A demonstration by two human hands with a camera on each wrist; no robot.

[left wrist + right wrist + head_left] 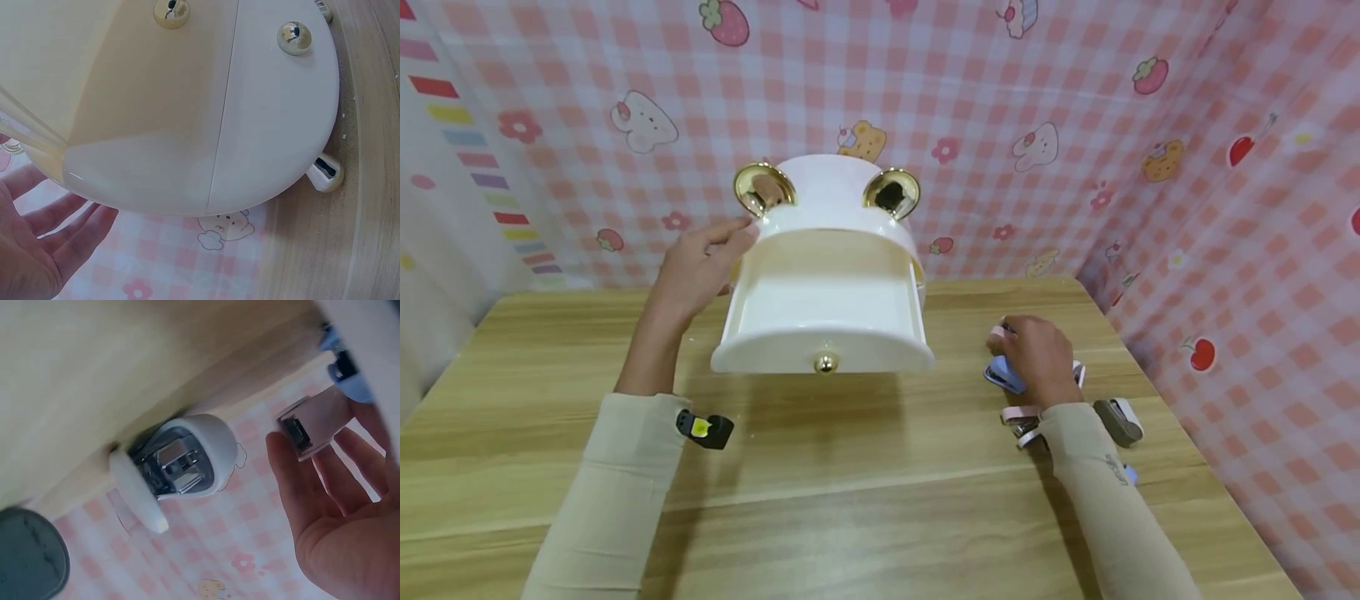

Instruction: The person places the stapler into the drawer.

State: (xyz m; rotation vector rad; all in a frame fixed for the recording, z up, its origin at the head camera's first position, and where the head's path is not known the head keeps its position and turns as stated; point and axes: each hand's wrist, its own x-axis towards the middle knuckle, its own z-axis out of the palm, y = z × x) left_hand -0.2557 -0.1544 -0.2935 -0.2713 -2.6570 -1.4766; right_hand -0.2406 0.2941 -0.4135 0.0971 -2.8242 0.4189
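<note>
A white desktop cabinet [831,187] with round gold ears stands at the back of the table, its upper drawer [775,352] pulled out by a gold knob. My left hand [700,267] rests its fingertips on the cabinet's left side, just under the ear; in the left wrist view its fingers spread loosely along the curved wall. On the right, my right hand [1041,354] pinches a small pink stapler [325,419] between thumb and fingers. Right by that hand lies a blue stapler [1003,375], and a white stapler [215,450] shows in the right wrist view.
Nearer me are another pink stapler [1021,414], beside the right sleeve, and a dark grey-green stapler [1116,425]. The sleeve partly hides a further blue item [1130,474]. Checked pink cloth [970,100] hangs close behind and beside the wooden table [850,508].
</note>
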